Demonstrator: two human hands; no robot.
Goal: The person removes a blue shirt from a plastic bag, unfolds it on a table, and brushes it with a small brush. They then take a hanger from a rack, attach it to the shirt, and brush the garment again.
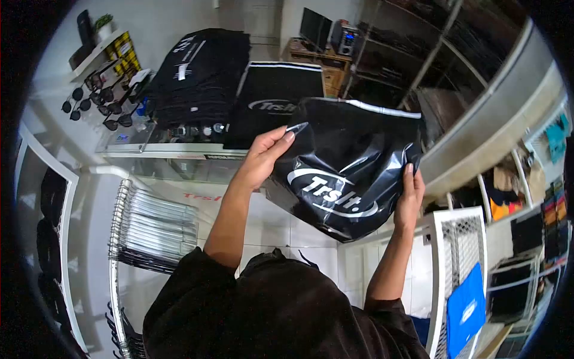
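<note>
Left hand (262,157), arm stretched forward, pinches the black plastic bag (344,170) at its left edge; right hand (410,192) grips its right edge, lifted above the tabletop's (173,153) front edge.

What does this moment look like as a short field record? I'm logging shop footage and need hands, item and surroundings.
left hand: left hand pinches the upper left edge of the glossy black plastic bag with white lettering
right hand: right hand has its grip on the bag's right edge
bag state: held up in the air, lettering facing the camera
behind bag: stack of flat black bags on the white counter
left of counter: dark sunglasses on display
below: white clothes rack
</note>
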